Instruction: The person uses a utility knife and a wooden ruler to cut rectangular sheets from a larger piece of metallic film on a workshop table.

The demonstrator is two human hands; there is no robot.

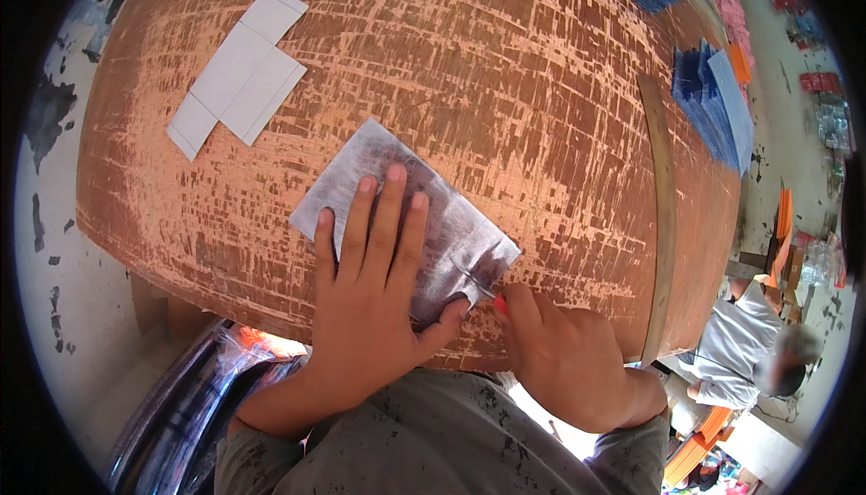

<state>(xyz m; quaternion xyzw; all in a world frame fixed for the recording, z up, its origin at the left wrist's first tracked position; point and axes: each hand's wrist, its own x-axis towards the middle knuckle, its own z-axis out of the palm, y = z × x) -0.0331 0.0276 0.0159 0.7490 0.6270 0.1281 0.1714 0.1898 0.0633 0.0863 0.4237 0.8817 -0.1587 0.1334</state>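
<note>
- A flat, silvery-grey rectangular sheet (406, 215) lies on a worn, scarred orange-brown wooden desk (505, 71), directly ahead of the person and close to the desk's near edge, its long axis running diagonally from upper left to lower right.
- The left hand (370, 305) lies open, fingers spread and palm down, pressing the sheet flat over its near half; the thumb reaches toward the sheet's lower right corner.
- The right hand (564, 351) is curled closed around a thin, pale blade-like tool (475, 280), its tip touching the sheet near that same lower right corner, just beside the left thumb.
- Both hands meet at that corner; the right is the nearer to the sheet's right edge, the left covers its middle.
- Open desk surface stretches beyond the sheet toward the far side; a long wooden straightedge (663, 224) lies well apart to the right.
- A white, creased flat card cut-out (239, 71) rests at far left; blue sheet stacks (717, 107) sit along the desk's right rim.
- Another person in a pale shirt (744, 355) crouches on the floor at right.
</note>
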